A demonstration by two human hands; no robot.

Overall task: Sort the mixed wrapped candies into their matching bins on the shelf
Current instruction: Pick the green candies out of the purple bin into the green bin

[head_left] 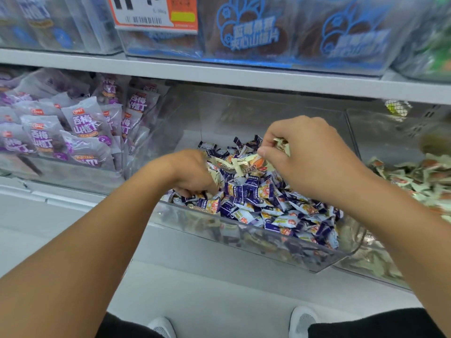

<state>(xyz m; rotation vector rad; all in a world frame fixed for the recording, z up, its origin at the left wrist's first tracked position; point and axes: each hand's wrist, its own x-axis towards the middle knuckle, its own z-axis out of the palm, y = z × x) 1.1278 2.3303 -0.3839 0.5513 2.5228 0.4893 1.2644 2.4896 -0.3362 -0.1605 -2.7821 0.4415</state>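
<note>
A clear plastic bin point(244, 236) on the middle shelf holds a heap of dark blue and white wrapped candies point(266, 203), with several cream and orange wrapped candies point(240, 164) lying on top. My left hand point(192, 172) is dug into the heap at its left side, fingers curled round cream wrappers. My right hand point(310, 152) hovers over the back of the heap and pinches cream wrapped candies between thumb and fingers. To the right, another clear bin point(361, 264) holds cream and orange candies point(419, 179).
A bin of purple snack packets point(85, 128) stands to the left on the same shelf. Above the grey shelf edge point(219, 74) sit blue-printed packs point(253, 32) and an orange price tag point(156, 13). My white shoes point(302, 320) show on the floor below.
</note>
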